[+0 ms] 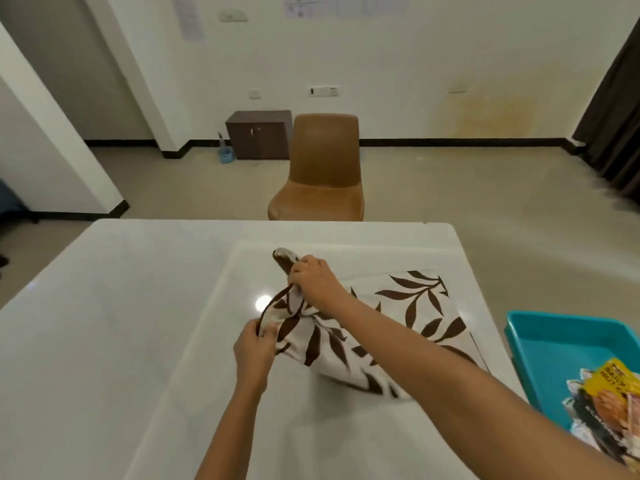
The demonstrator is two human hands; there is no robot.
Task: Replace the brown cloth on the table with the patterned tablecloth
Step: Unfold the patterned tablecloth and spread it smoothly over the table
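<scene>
A folded patterned tablecloth (412,317), cream with dark brown leaves and a brown border, lies right of the middle on the white table (121,306). My left hand (254,348) pinches its near left corner. My right hand (313,280) grips the cloth's edge farther back and lifts it off the table. The stretch of border between my hands hangs in a loop. No brown cloth is in view.
A teal plastic tray (568,344) sits at the table's right edge, with several printed packets (609,403) in front of it. A brown chair (323,171) stands behind the table's far edge, and a dark small cabinet (258,133) is by the wall.
</scene>
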